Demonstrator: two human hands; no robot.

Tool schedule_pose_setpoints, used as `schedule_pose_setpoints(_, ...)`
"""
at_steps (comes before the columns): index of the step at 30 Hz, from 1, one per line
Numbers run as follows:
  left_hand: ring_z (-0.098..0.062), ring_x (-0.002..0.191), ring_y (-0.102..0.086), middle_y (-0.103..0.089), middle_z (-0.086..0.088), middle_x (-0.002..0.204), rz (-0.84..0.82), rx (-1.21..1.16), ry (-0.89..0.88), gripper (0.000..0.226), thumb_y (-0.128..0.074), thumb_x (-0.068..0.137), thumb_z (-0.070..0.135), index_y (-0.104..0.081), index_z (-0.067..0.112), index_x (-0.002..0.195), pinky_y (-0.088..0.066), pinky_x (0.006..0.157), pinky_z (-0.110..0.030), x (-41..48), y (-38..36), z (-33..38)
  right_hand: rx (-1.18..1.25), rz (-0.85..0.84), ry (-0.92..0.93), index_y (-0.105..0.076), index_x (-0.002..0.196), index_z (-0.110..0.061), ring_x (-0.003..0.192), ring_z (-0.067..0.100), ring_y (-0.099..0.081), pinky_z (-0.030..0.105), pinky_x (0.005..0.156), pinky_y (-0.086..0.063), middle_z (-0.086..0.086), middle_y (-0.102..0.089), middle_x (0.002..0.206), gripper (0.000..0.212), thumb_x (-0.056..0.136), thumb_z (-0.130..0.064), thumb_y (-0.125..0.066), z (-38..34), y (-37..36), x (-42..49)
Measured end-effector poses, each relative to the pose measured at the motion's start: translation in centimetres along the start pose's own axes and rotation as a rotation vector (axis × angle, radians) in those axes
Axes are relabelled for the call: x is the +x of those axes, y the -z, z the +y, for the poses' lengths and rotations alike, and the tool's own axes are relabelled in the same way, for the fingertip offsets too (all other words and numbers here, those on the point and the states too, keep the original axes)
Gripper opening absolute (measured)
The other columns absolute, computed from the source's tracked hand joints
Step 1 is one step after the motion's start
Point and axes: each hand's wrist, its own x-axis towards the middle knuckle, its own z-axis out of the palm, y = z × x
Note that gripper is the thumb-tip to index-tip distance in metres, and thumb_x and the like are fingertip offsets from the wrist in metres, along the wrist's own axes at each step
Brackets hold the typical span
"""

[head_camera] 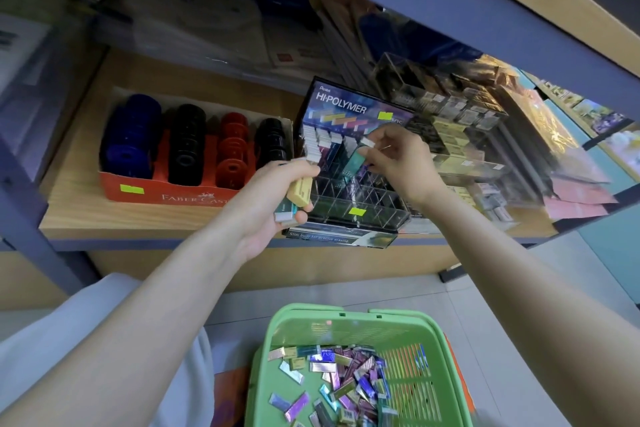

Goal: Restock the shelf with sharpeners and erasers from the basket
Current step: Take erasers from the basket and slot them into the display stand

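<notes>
Green basket sitting low between the forearms, holding a loose heap of foil-wrapped erasers, mostly toward its middle and right. On the shelf, an orange carton carrying four rows of round sharpeners: blue, black, red, black. Just beside it, a clear divided rack standing with back-left cells filled and front cells showing open room. Right hand hovering over the middle cells, grip pinching a tilted teal eraser. Left hand hanging at the rack's front-left corner, grip clamped on a yellow eraser and another beneath it. Rack base sitting right at the shelf's front edge; upper shelf board running close overhead.
</notes>
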Motion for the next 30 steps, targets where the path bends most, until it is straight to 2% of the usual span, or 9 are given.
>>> schedule_pose_setpoints(6,-0.014,0.056,-0.048,-0.046,-0.006,0.075,-0.019,-0.122,-0.02,0.01,-0.044,0.09,0.011,-0.052,0.007,0.095,-0.04,0.042,-0.021,-0.3,0.3,0.4,-0.117,-0.006,0.036,-0.052,0.089,-0.015,0.079,0.028,-0.066,0.046,0.076,-0.054,0.006,-0.063,0.084,0.013,0.087,-0.014,-0.065,0.7,0.5,0.1)
schedule_pose_setpoints(9,-0.013,0.057,-0.054,-0.051,-0.007,0.08,-0.027,-0.132,-0.021,0.011,-0.044,0.093,0.008,-0.054,0.007,0.098,-0.044,0.046,-0.021,-0.2,0.3,0.3,-0.14,-0.069,0.065,-0.051,0.09,-0.016,0.079,0.029,-0.064,0.038,0.074,-0.052,0.009,-0.062,0.087,0.015,0.087,-0.012,-0.065,0.8,0.4,-0.1)
schedule_pose_setpoints(12,-0.012,0.062,-0.059,-0.057,-0.009,0.088,-0.017,-0.098,-0.013,0.014,-0.047,0.095,0.01,-0.058,0.005,0.104,-0.048,0.049,-0.02,0.0,0.2,0.1,-0.277,-0.107,0.143,-0.054,0.091,-0.014,0.076,0.021,-0.059,0.031,0.073,-0.049,0.007,-0.061,0.087,0.014,0.086,-0.01,-0.066,0.9,-0.2,0.0)
schedule_pose_setpoints(15,-0.01,0.062,-0.064,-0.061,-0.011,0.094,0.008,-0.06,-0.019,0.016,-0.052,0.095,0.012,-0.059,0.004,0.106,-0.051,0.051,-0.019,0.3,0.0,-0.1,-0.36,-0.064,0.233,-0.06,0.094,-0.009,0.078,0.021,-0.06,0.039,0.077,-0.052,0.003,-0.055,0.092,0.014,0.083,-0.008,-0.069,1.0,-0.7,0.4)
schedule_pose_setpoints(18,-0.008,0.062,-0.066,-0.065,-0.012,0.098,0.018,-0.049,-0.036,0.014,-0.055,0.094,0.014,-0.061,0.005,0.103,-0.052,0.053,-0.018,0.4,0.0,-0.1,-0.411,-0.056,0.266,-0.061,0.093,-0.008,0.077,0.022,-0.06,0.043,0.074,-0.053,-0.002,-0.049,0.093,0.017,0.081,-0.009,-0.072,1.2,-1.2,0.6)
schedule_pose_setpoints(22,-0.005,0.06,-0.067,-0.066,-0.007,0.093,0.021,-0.024,-0.045,0.012,-0.058,0.093,0.015,-0.062,0.008,0.102,-0.051,0.053,-0.017,0.3,-0.2,-0.1,-0.448,-0.023,0.268,-0.06,0.089,-0.01,0.075,0.021,-0.058,0.04,0.069,-0.052,-0.004,-0.049,0.089,0.018,0.079,-0.012,-0.075,1.5,-1.4,0.5)
schedule_pose_setpoints(26,-0.005,0.061,-0.066,-0.07,-0.003,0.09,0.037,0.011,-0.077,0.011,-0.057,0.094,0.019,-0.062,0.013,0.101,-0.05,0.052,-0.017,0.5,-0.5,-0.2,-0.532,0.007,0.248,-0.063,0.098,-0.012,0.083,0.022,-0.061,0.034,0.067,-0.051,0.0,-0.057,0.097,0.012,0.088,-0.017,-0.065,0.9,-1.3,-0.1)
schedule_pose_setpoints(28,-0.005,0.063,-0.066,-0.073,-0.003,0.094,0.024,0.036,-0.102,0.012,-0.054,0.096,0.02,-0.063,0.014,0.102,-0.049,0.051,-0.017,0.4,-0.7,-0.3,-0.425,0.064,0.245,-0.063,0.103,-0.011,0.08,0.019,-0.06,0.034,0.069,-0.051,0.002,-0.058,0.099,0.014,0.093,-0.018,-0.058,0.3,-1.2,-1.0)
schedule_pose_setpoints(30,-0.006,0.063,-0.065,-0.073,-0.005,0.095,-0.001,0.065,-0.13,0.014,-0.052,0.096,0.02,-0.063,0.013,0.103,-0.048,0.05,-0.017,0.4,-1.0,-0.5,-0.182,0.059,0.198,-0.062,0.107,-0.012,0.075,0.011,-0.057,0.023,0.07,-0.049,0.0,-0.059,0.098,0.016,0.093,-0.015,-0.057,-0.9,-1.0,-2.5)
